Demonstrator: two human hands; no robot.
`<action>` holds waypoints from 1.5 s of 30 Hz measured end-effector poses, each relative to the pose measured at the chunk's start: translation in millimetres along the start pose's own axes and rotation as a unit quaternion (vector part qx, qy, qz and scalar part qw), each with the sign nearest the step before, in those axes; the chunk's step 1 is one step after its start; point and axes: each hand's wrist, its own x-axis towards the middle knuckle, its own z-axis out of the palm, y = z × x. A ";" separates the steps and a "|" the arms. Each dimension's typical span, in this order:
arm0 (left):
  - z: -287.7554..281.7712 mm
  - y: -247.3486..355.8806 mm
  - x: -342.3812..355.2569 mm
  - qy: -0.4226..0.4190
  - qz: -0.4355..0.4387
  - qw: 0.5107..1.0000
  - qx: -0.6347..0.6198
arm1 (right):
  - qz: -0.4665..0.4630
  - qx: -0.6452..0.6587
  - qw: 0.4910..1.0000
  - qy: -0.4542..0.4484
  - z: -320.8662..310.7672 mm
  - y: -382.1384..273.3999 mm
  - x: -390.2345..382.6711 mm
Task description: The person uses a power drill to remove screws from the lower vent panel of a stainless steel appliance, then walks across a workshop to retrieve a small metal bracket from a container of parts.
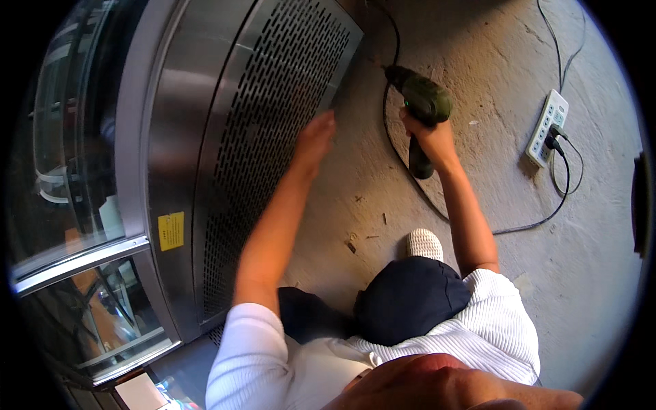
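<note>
My right hand [434, 139] is wrapped around the handle of a dark green cordless drill [425, 97]. The drill's nose and thin bit point toward the upper left, close to the far corner of a metal panel. My left hand [316, 142] is beside the right edge of that perforated panel [273, 89], part of a stainless steel cabinet [179, 143]. Its fingers are bunched toward the panel's edge, but they are blurred, and whether they hold anything cannot be made out. A small green light glows on the drill.
A white power strip [548, 128] with black plugs lies on the rough concrete floor [506, 82]. Its black cable [540, 224] curves past the drill. Small debris [351, 243] dots the floor near my shoe [425, 244]. Glass doors [82, 137] form the cabinet's left side, beside a yellow label [171, 231].
</note>
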 end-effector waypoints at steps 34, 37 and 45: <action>-53.9 -262.2 -133.6 0.106 -0.117 0.985 0.063 | 0.188 -0.101 0.960 -0.179 27.2 66.1 -129.0; -7.6 -280.2 -164.7 0.023 -0.082 0.990 0.111 | 0.241 -0.130 0.942 -0.194 34.0 66.2 -142.8; 56.5 -277.8 -169.1 0.048 0.071 0.971 0.222 | 0.256 -0.153 0.932 -0.207 25.8 69.4 -151.1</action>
